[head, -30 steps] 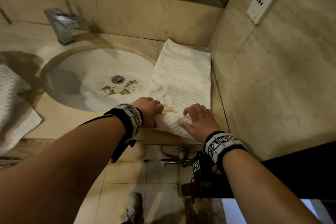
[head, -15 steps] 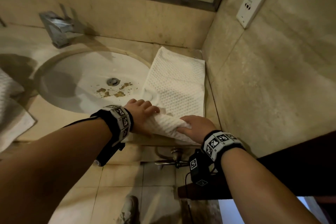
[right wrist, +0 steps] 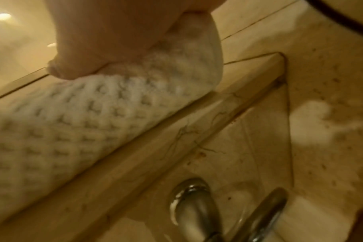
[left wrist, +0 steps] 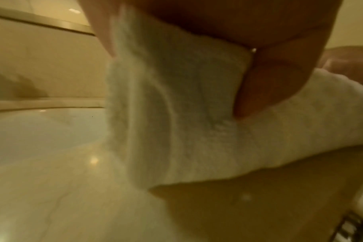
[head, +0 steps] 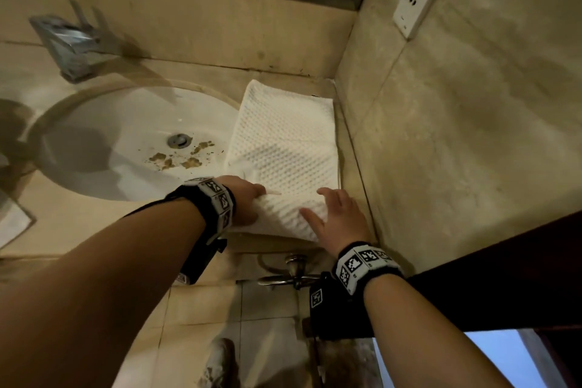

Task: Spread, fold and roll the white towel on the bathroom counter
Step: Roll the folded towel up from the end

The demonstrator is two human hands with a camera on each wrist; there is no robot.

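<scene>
The white waffle towel [head: 283, 142] lies folded in a long strip on the counter [head: 94, 230], right of the sink, running from the back wall to the front edge. Its near end is wound into a thick roll [head: 283, 214]. My left hand [head: 250, 200] grips the roll's left end, and in the left wrist view my thumb [left wrist: 259, 81] presses into the towel [left wrist: 176, 122]. My right hand [head: 333, 214] lies on the roll's right end with its fingers spread and straight. The right wrist view shows its palm [right wrist: 114, 41] pressing down on the roll [right wrist: 83, 122] beside the counter's front edge.
The round sink [head: 94, 167], with brown debris near its drain, lies left of the towel, with a chrome faucet [head: 72, 44] behind it. The tiled side wall [head: 456, 135] stands close on the right. Another white towel [head: 12, 224] hangs at the left edge. A metal bar [head: 293, 276] sits under the counter.
The near end of the towel has been turned over into a roll and pushed away from the front edge. My right hand has gone from pinching the edge to lying flat on the roll.
</scene>
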